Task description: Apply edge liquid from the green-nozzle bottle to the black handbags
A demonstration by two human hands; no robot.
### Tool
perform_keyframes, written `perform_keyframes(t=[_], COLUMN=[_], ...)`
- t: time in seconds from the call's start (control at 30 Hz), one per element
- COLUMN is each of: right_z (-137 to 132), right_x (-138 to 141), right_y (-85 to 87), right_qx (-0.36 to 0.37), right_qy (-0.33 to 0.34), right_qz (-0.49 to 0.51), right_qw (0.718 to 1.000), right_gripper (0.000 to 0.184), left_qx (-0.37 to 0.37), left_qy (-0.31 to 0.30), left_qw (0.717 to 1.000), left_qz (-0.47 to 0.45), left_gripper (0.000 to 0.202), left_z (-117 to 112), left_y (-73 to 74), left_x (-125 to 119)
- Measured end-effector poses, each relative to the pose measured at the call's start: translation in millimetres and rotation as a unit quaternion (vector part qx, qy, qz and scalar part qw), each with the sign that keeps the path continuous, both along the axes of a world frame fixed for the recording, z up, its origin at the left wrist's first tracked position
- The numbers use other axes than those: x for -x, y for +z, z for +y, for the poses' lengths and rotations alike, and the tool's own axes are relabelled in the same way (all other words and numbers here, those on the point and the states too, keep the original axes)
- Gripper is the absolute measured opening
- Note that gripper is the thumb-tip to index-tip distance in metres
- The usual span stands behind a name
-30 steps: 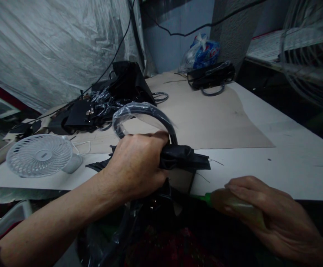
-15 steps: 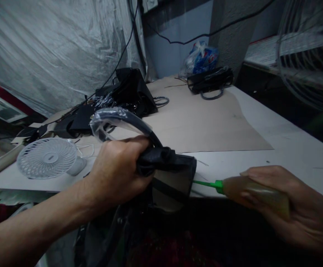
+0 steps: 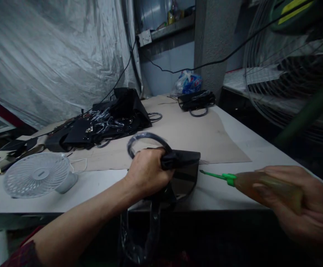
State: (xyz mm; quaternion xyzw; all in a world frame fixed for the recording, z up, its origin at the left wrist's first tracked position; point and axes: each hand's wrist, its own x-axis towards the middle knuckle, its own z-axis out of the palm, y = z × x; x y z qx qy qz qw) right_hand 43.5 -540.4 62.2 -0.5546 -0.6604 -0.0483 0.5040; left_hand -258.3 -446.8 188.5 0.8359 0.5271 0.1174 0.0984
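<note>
My left hand [image 3: 147, 172] is closed round the top of a black bag [image 3: 182, 170] at the table's near edge, where a curved handle wrapped in clear plastic [image 3: 145, 139] rises above my knuckles. The bag's lower part hangs below the table edge in shadow. My right hand [image 3: 297, 202] grips a translucent yellowish squeeze bottle [image 3: 264, 185] with a long green nozzle [image 3: 215, 175]. The nozzle points left, its tip a short way from the bag's right side and not touching it.
A small white desk fan [image 3: 37, 180] lies at the left of the white table [image 3: 261, 148]. Black bags and wrapped handles [image 3: 100, 120] are piled at the back on brown paper [image 3: 195, 133]. Another black bag [image 3: 196, 101], a blue plastic bag [image 3: 187, 82] and a big wire fan [image 3: 292, 74] stand behind.
My left hand has carried the bag forward onto the table edge and lowered its handle. My right hand has drawn the bottle back to the right, so the nozzle tip has left the bag.
</note>
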Motion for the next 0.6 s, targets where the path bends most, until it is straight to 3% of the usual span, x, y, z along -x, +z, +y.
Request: perform_keyframes(t=[0.07, 0.13, 0.33, 0.6], right_z=[5, 12, 49, 89], right_x=[1, 0, -7, -4], right_y=[-2.5, -6.4, -18.5, -20.0], right_qx=[-0.005, -0.016, -0.039, -0.042], right_qy=[0.007, 0.017, 0.038, 0.088], right_qz=[-0.044, -0.065, -0.060, -0.070], right_qw=[0.999, 0.998, 0.997, 0.993], right_gripper=[0.024, 0.021, 0.020, 0.016], left_qx=[0.090, 0.119, 0.136, 0.157], left_qy=[0.007, 0.009, 0.014, 0.037], left_qw=[0.996, 0.992, 0.989, 0.986], left_qz=[-0.019, -0.031, -0.050, -0.038], left_gripper=[0.023, 0.027, 0.027, 0.029], left_z=[-2, -4, 0, 1], left_y=[-11.0, -15.5, -7.1, -2.5], left_x=[-3, -4, -2, -5])
